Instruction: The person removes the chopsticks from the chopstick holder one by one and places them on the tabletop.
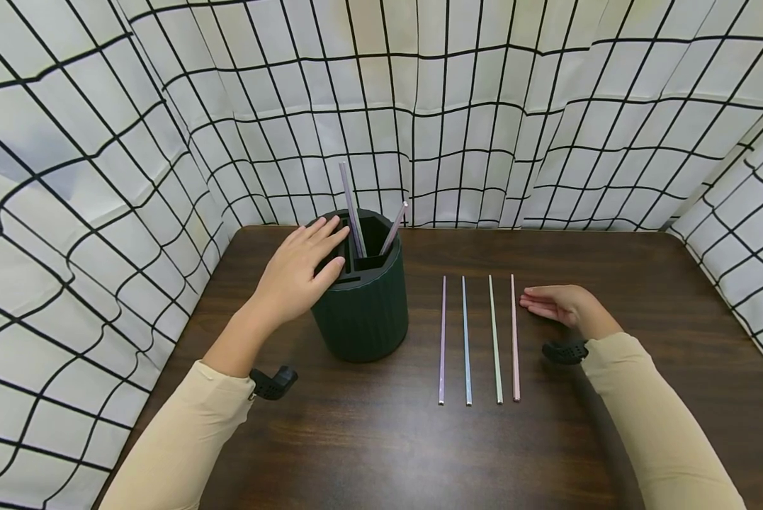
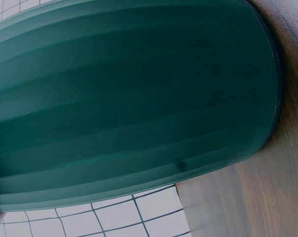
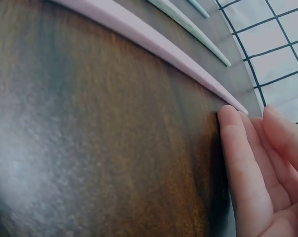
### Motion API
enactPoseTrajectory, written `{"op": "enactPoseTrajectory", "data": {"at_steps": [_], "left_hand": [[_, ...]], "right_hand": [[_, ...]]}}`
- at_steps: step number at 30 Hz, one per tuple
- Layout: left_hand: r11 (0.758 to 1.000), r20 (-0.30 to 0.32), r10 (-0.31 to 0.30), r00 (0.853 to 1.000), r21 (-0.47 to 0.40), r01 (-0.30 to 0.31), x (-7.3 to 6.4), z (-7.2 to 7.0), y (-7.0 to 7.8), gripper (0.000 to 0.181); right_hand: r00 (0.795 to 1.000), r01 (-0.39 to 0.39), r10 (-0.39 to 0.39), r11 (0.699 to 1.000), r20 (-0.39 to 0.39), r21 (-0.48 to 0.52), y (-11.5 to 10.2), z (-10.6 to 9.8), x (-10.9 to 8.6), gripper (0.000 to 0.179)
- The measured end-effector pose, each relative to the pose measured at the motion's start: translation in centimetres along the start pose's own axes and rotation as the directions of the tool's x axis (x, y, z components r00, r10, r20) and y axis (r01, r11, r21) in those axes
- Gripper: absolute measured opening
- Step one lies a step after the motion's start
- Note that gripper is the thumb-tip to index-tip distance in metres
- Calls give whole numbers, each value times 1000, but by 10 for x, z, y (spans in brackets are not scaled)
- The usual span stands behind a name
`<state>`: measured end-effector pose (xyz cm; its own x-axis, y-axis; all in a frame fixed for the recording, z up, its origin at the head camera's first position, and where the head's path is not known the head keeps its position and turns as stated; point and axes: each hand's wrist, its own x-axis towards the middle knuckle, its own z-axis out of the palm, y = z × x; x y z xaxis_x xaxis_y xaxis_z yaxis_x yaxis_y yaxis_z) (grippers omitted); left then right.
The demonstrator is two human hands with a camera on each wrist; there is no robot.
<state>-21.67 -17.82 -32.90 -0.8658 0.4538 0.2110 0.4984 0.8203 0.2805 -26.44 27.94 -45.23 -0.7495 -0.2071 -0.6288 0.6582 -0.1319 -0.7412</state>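
A dark green ribbed utensil holder (image 1: 362, 319) stands on the table; its side fills most of the left wrist view. My left hand (image 1: 298, 269) rests on its divided top, fingers spread. Two sticks lean inside: a long pale purple one (image 1: 349, 198) and a shorter pinkish one (image 1: 395, 225). To the right lie separate tapered chopsticks, roughly parallel: purple (image 1: 443, 340), blue (image 1: 467, 340), green (image 1: 495, 340) and pink (image 1: 515, 340). My right hand (image 1: 560, 304) is beside the pink one's far end, fingers extended and holding nothing; whether a fingertip touches it I cannot tell.
The dark wooden table (image 1: 368, 453) runs up to a white cloth wall with a black grid (image 1: 458, 127) at the back and sides. Each wrist carries a black strapped device, on the left (image 1: 273, 383) and on the right (image 1: 562, 353).
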Motion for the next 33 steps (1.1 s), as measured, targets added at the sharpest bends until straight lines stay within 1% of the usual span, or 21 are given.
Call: {"op": "enactPoseTrajectory", "data": {"at_steps": [2,4,6,8,10,14,17,20,22,25,27,30,33], "left_hand": [[1000,3,0,1000,-3,0,0,0,0,54],[1000,5,1,1000,-3,-1,0,-1,0,54],[1000,6,1,1000,-3,-1,0,-1,0,54],[1000,4,1,1000,-1,-1,0,-1,-1,55],[1000,0,-1,1000,1,1,0,-1,-1,55],[1000,-5,-1,1000,3,1,0,0,-3,55],[1000,-2,-1,1000,-1,1,0,-1,-3,55],[1000,-1,-2,1000,-3,2,0,0,-3,55],[1000,0,-2,1000,-4,2,-1,0,-3,55],[1000,0,-4,1000,-5,4,-1,0,-3,55],[1000,1,-3,1000,-7,3,-1,0,-3,55],[1000,1,1,1000,-10,-1,0,0,-2,55],[1000,1,2,1000,-8,-2,0,0,-3,55]], "right_hand": [[1000,6,-6,1000,-8,1,0,2,-1,29],[999,34,-34,999,-11,0,0,4,-3,27],[997,81,-81,997,-8,10,-2,8,-6,25],[990,142,-142,990,6,19,-5,14,-9,23],[980,197,-198,980,19,24,-9,24,-13,19],[962,273,-273,962,23,6,-19,50,-24,17],[943,332,-332,942,16,-42,-23,72,-31,13],[918,396,-396,912,21,-103,-27,94,-35,7],[903,429,-429,894,32,-128,-29,107,-37,9],[879,476,-472,872,63,-113,-31,124,-39,13],[864,503,-498,858,72,-101,-32,134,-41,11],[842,540,-535,837,73,-87,-33,147,-44,13],[827,562,-558,823,67,-84,-33,159,-47,19]]}}
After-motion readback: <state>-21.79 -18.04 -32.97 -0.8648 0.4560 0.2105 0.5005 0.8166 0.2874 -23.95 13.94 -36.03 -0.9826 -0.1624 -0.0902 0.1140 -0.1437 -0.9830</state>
